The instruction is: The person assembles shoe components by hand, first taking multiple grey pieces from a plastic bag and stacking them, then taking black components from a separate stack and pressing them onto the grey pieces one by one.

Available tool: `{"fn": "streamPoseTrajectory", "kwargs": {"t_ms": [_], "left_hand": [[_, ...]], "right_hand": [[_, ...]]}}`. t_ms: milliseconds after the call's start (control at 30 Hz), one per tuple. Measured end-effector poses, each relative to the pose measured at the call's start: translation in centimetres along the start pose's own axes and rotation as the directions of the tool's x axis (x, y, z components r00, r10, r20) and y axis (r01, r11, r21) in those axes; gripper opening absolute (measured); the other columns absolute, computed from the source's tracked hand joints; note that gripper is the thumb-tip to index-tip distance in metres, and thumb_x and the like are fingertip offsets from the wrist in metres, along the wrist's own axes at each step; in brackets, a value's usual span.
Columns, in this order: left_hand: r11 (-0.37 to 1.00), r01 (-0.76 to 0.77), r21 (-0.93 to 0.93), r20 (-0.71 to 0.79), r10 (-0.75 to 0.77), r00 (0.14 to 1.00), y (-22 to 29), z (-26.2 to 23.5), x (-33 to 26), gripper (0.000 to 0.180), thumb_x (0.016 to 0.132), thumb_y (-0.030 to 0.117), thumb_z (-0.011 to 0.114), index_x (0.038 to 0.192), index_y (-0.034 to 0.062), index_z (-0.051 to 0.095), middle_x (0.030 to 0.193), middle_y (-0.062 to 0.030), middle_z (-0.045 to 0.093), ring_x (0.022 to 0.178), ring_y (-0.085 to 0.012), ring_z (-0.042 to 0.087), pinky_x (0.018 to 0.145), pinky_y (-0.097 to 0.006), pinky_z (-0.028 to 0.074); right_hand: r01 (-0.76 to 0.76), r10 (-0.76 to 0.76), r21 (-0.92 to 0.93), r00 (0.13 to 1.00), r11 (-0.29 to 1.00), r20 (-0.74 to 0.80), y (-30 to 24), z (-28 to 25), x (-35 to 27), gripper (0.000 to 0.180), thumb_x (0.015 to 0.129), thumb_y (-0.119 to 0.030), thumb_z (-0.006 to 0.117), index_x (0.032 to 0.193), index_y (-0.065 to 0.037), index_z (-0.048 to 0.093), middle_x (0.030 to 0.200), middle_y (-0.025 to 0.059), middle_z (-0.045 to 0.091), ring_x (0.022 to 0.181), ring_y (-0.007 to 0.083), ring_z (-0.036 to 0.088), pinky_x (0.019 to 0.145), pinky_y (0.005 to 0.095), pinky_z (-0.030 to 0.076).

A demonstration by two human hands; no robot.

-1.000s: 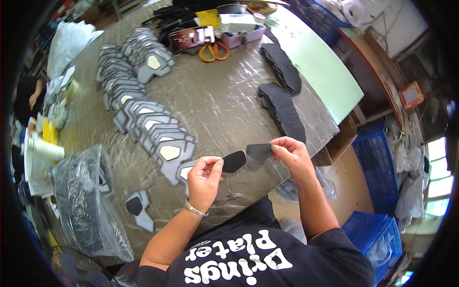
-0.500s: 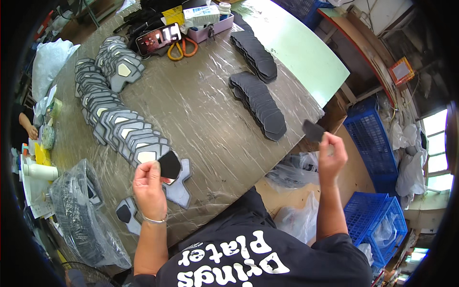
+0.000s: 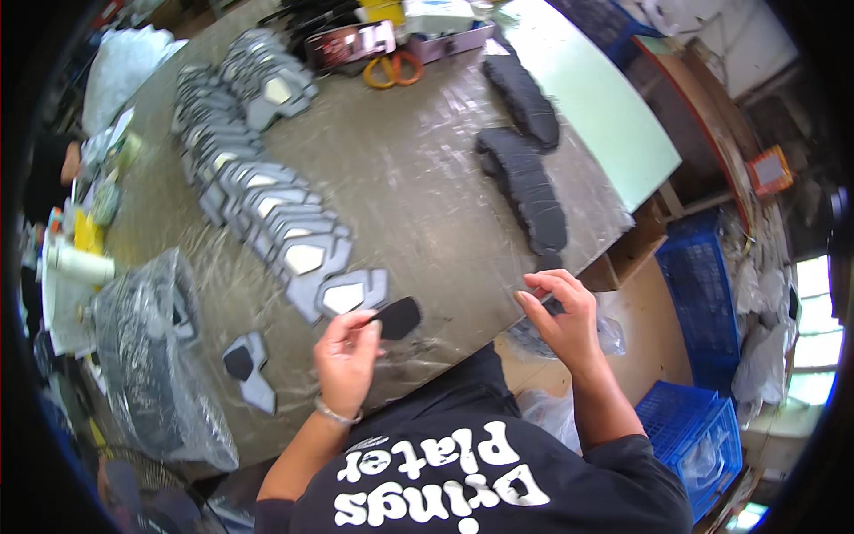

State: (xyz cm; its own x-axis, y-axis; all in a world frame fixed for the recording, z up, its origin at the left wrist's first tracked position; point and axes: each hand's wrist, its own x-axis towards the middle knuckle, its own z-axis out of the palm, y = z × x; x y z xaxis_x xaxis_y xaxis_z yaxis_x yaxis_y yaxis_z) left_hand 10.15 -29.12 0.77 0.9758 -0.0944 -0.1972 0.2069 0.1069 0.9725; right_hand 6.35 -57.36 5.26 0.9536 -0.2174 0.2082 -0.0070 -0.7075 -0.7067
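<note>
My left hand [image 3: 348, 356] pinches a black rounded pad [image 3: 398, 319] between thumb and fingers, above the front part of the table. Just beyond it lies a grey, angular piece with a pale centre patch [image 3: 343, 297], at the near end of a long overlapping row of similar grey pieces [image 3: 267, 206]. My right hand [image 3: 562, 311] is raised near the table's right edge, its thumb and fingers apart with nothing visibly held. Beyond it, overlapping black pads [image 3: 525, 191] lie in a row. A single grey piece with a black pad on it [image 3: 251, 369] lies to the left.
A clear plastic bag of dark parts [image 3: 156, 356] stands at the left edge. Orange-handled scissors [image 3: 392, 71], a phone [image 3: 349, 46] and a lilac tray [image 3: 452, 43] sit at the back. Blue crates [image 3: 698, 445] stand to the right, beyond the table.
The dark thin piece in my right hand is gone, and that hand has moved left and opened. My left hand has shifted right with the black pad. The view has shifted and blurred.
</note>
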Motion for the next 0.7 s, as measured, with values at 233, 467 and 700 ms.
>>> {"fn": "streamPoseTrajectory", "kwargs": {"t_ms": [233, 467, 700], "left_hand": [[0.991, -0.133, 0.028, 0.071, 0.131, 0.989, -0.5, -0.6, -1.1, 0.014, 0.090, -0.004, 0.064, 0.103, 0.0000, 0.067, 0.120, -0.0107, 0.057, 0.075, -0.0088, 0.065, 0.062, -0.022, 0.057], [0.569, -0.399, 0.719, 0.109, 0.475, 0.873, 1.0, -3.3, -1.3, 0.054, 0.077, 0.015, 0.079, 0.125, 0.0002, 0.061, 0.123, -0.0162, 0.060, 0.118, -0.0309, 0.055, 0.094, -0.039, 0.047], [0.276, -0.561, 0.780, 0.465, 0.343, 0.816, -0.9, -4.4, -3.8, 0.050, 0.078, 0.031, 0.077, 0.117, 0.0032, 0.067, 0.121, -0.0100, 0.064, 0.114, -0.0266, 0.056, 0.094, -0.039, 0.044]], "right_hand": [[-0.355, 0.113, 0.335, 0.815, 0.873, 0.568, -3.8, 6.4, 1.0, 0.023, 0.084, -0.017, 0.078, 0.095, 0.001, 0.069, 0.074, -0.0010, 0.063, 0.064, 0.0036, 0.052, 0.058, 0.0213, 0.045], [-0.508, 0.193, 0.388, 0.763, 0.769, 0.617, -3.8, 8.7, 2.1, 0.013, 0.090, -0.011, 0.068, 0.085, 0.001, 0.067, 0.070, -0.0028, 0.062, 0.063, 0.0012, 0.051, 0.054, 0.0190, 0.040], [-0.623, 0.197, 0.499, 0.722, 0.602, 0.663, -2.0, 8.2, 4.0, 0.015, 0.094, -0.015, 0.064, 0.090, -0.001, 0.064, 0.076, 0.0011, 0.064, 0.067, 0.0049, 0.057, 0.062, 0.0204, 0.047]]}}
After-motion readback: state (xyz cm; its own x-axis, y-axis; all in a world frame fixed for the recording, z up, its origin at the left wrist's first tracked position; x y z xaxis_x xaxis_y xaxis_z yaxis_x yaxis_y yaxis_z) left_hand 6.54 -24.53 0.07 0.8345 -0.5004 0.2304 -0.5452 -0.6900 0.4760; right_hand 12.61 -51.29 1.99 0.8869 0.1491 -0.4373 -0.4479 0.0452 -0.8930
